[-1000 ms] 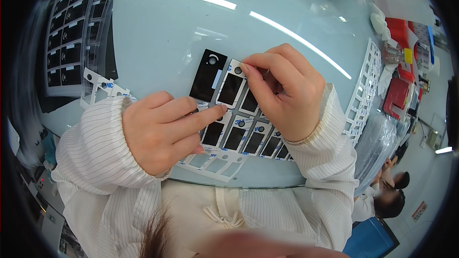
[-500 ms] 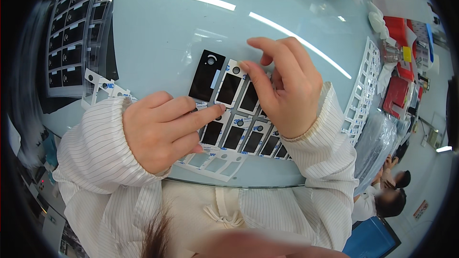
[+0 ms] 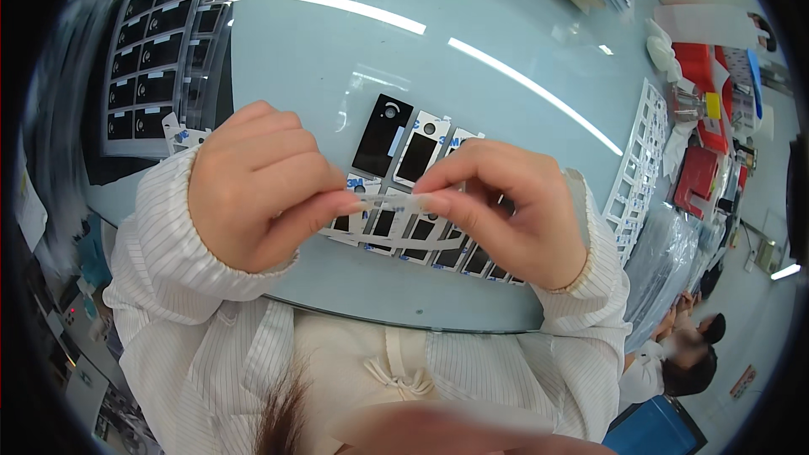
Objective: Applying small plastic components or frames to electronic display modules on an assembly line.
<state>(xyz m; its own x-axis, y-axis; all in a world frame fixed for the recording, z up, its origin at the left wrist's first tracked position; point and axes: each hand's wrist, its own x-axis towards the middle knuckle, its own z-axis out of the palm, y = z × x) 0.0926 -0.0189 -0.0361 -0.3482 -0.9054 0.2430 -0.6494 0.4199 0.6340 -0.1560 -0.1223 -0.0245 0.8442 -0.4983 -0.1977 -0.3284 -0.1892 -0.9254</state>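
Left hand (image 3: 257, 190), bare: fingers curled, thumb and forefinger pinching one end of a thin white cut-out sheet (image 3: 393, 202). Right hand (image 3: 522, 215), bare: thumb and forefinger pinching the sheet's other end. Sheet, one: spanning the gap between both hands' fingertips, a pale band drooping on the wearer's side; contact with the pieces beneath cannot be told.

Black panel (image 3: 381, 136), one, with round hole and pale label: on the counter (image 3: 312, 63), just beyond the fingertips, between the hands. White-framed dark panels (image 3: 419, 157), blue-printed, two rows: far row beside the black panel, running behind the right hand; near row under the sheet, partly hidden.

Tray of black panels (image 3: 156, 50): beyond the left hand, to its left. White lattice sheet (image 3: 634, 177): right of the right hand. Clear plastic bags (image 3: 661, 261): beside the right sleeve
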